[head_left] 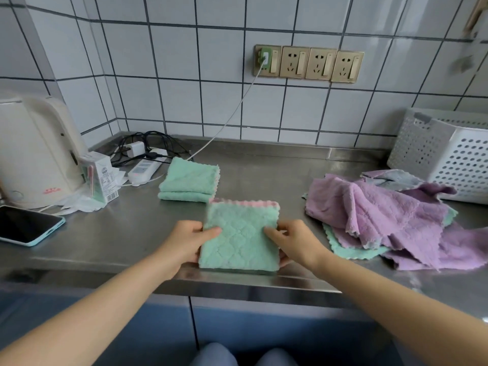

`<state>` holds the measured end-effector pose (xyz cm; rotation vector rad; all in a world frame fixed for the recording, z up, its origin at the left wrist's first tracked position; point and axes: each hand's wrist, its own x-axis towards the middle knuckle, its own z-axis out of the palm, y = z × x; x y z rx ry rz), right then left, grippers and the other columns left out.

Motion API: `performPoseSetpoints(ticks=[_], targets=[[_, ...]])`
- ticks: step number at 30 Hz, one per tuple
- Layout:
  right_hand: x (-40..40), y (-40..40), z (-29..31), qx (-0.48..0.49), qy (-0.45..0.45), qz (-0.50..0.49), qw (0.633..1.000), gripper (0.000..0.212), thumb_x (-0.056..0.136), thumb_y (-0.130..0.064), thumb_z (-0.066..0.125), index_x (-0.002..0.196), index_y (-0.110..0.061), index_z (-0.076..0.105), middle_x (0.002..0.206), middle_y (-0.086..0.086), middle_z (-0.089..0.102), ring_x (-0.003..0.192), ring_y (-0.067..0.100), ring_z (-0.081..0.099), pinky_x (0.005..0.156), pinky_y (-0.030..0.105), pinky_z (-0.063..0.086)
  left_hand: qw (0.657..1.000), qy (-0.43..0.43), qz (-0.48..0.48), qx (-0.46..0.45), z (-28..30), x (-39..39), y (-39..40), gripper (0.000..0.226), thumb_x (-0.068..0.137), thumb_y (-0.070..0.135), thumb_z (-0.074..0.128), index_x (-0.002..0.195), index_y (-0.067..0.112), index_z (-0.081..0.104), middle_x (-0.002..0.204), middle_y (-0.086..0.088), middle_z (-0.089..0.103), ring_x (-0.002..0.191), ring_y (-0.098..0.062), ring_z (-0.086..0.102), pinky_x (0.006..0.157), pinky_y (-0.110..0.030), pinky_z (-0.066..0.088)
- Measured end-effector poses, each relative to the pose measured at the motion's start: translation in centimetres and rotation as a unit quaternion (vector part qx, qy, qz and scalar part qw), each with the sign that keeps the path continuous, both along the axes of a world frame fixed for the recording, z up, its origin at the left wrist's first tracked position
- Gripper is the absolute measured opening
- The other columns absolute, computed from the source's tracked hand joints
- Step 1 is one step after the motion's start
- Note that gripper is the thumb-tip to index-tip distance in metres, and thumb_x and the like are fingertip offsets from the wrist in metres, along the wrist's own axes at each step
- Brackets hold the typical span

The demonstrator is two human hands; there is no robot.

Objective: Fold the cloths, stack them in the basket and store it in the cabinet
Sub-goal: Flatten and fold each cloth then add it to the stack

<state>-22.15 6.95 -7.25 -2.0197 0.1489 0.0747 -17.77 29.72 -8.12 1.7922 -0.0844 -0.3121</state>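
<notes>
A folded green cloth with a pink edge (pixel 241 233) lies at the front of the steel counter (pixel 132 233). My left hand (pixel 184 241) grips its left side and my right hand (pixel 293 241) grips its right side, thumbs on top. Behind it, to the left, rests a stack of folded green cloths (pixel 188 180). On the right is a heap of unfolded purple cloths (pixel 383 215) with a green cloth (pixel 351 250) under it. A white perforated basket (pixel 446 151) stands at the back right, touching the heap.
A cream kettle (pixel 34 151) stands at the far left with a small carton (pixel 99 175) beside it. A phone (pixel 26 225) lies at the left front. A power strip (pixel 144 167) and cables sit by the tiled wall. Blue cabinet doors (pixel 237 326) are below the counter.
</notes>
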Motion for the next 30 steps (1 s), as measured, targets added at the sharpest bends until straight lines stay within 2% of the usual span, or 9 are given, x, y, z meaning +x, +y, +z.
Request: performPoseSetpoints(ticks=[3, 6, 10, 15, 18, 21, 25, 28, 30], targets=[[1.6, 0.9, 0.5, -0.061, 0.069, -0.042, 0.995, 0.032, 0.094, -0.028, 0.053, 0.097, 0.003, 0.06, 0.074, 0.013, 0.058, 0.066, 0.034, 0.067, 0.059, 0.048, 0.059, 0.999, 0.046, 0.008, 0.018, -0.5, 1.7, -0.5, 0.023, 0.088, 0.021, 0.066, 0.084, -0.002, 0.062, 0.073, -0.008, 0.067, 0.061, -0.016, 0.064, 0.055, -0.026, 0.047], [2.7, 1.3, 0.2, -0.168, 0.06, -0.048, 0.983, 0.033, 0.095, -0.029, 0.045, 0.094, 0.001, 0.058, 0.074, 0.009, 0.056, 0.078, 0.039, 0.066, 0.072, 0.049, 0.058, 0.996, -0.015, 0.024, 0.086, -0.8, 2.3, -0.9, 0.022, 0.088, 0.025, 0.063, 0.079, 0.008, 0.052, 0.067, -0.01, 0.045, 0.057, -0.018, 0.046, 0.054, -0.027, 0.035], [3.6, 1.6, -0.5, -0.247, 0.054, -0.067, 0.965, 0.03, 0.098, -0.03, 0.035, 0.09, -0.008, 0.052, 0.095, 0.016, 0.061, 0.08, 0.031, 0.054, 0.071, 0.032, 0.046, 0.984, -0.096, 0.038, 0.143, -0.6, 2.5, -1.7, 0.027, 0.091, 0.024, 0.058, 0.072, 0.013, 0.041, 0.059, -0.002, 0.035, 0.053, -0.017, 0.034, 0.049, -0.028, 0.025], [3.9, 1.9, -0.6, -0.305, 0.088, -0.073, 0.946, 0.03, 0.097, -0.023, 0.034, 0.107, -0.003, 0.054, 0.11, 0.016, 0.061, 0.084, 0.032, 0.053, 0.071, 0.031, 0.041, 0.971, -0.12, 0.067, 0.197, -0.6, 2.6, -1.6, 0.022, 0.086, 0.023, 0.065, 0.092, 0.006, 0.052, 0.074, -0.003, 0.049, 0.064, -0.016, 0.045, 0.052, -0.027, 0.033], [3.4, 1.8, -0.2, -0.369, 0.054, -0.082, 0.924, 0.021, 0.096, -0.027, 0.036, 0.105, -0.009, 0.043, 0.101, 0.011, 0.059, 0.087, 0.033, 0.055, 0.065, 0.033, 0.038, 0.93, -0.195, 0.06, 0.304, -0.3, 2.3, -0.8, 0.03, 0.083, 0.029, 0.067, 0.101, 0.018, 0.046, 0.077, -0.003, 0.056, 0.072, -0.02, 0.054, 0.061, -0.032, 0.044], [2.6, 1.6, -0.3, -0.444, -0.021, -0.079, 0.892, 0.015, 0.097, -0.028, 0.035, 0.101, -0.014, 0.033, 0.076, 0.005, 0.054, 0.067, 0.03, 0.049, 0.048, 0.031, 0.026, 0.918, -0.193, 0.043, 0.344, 0.0, 2.0, -0.3, 0.042, 0.085, 0.034, 0.064, 0.118, 0.016, 0.046, 0.088, 0.0, 0.057, 0.084, -0.018, 0.055, 0.071, -0.033, 0.046], [2.2, 1.8, -1.2, -0.494, -0.079, -0.051, 0.865, 0.022, 0.099, -0.031, 0.031, 0.105, -0.013, 0.04, 0.094, 0.006, 0.057, 0.082, 0.032, 0.059, 0.052, 0.031, 0.029, 0.958, -0.132, 0.018, 0.253, 0.6, 1.7, -1.2, 0.05, 0.084, 0.017, 0.065, 0.128, 0.011, 0.043, 0.083, -0.001, 0.059, 0.083, -0.017, 0.055, 0.071, -0.03, 0.045], [2.3, 1.8, -1.3, -0.482, -0.078, -0.054, 0.871, 0.027, 0.099, -0.033, 0.032, 0.109, -0.012, 0.044, 0.109, 0.006, 0.054, 0.1, 0.028, 0.054, 0.061, 0.033, 0.037, 0.993, -0.041, 0.058, 0.09, 1.1, 1.7, -1.6, 0.064, 0.082, 0.006, 0.066, 0.136, 0.014, 0.034, 0.091, -0.002, 0.054, 0.082, -0.016, 0.055, 0.071, -0.029, 0.046], [2.4, 1.6, -1.3, -0.482, -0.065, -0.051, 0.872, 0.031, 0.098, -0.034, 0.032, 0.113, -0.011, 0.046, 0.114, 0.007, 0.052, 0.107, 0.028, 0.047, 0.068, 0.035, 0.042, 0.992, 0.049, 0.107, -0.053, 1.3, 2.2, -1.7, 0.079, 0.079, 0.002, 0.07, 0.142, 0.016, 0.026, 0.1, -0.007, 0.056, 0.09, -0.019, 0.059, 0.077, -0.034, 0.049]])
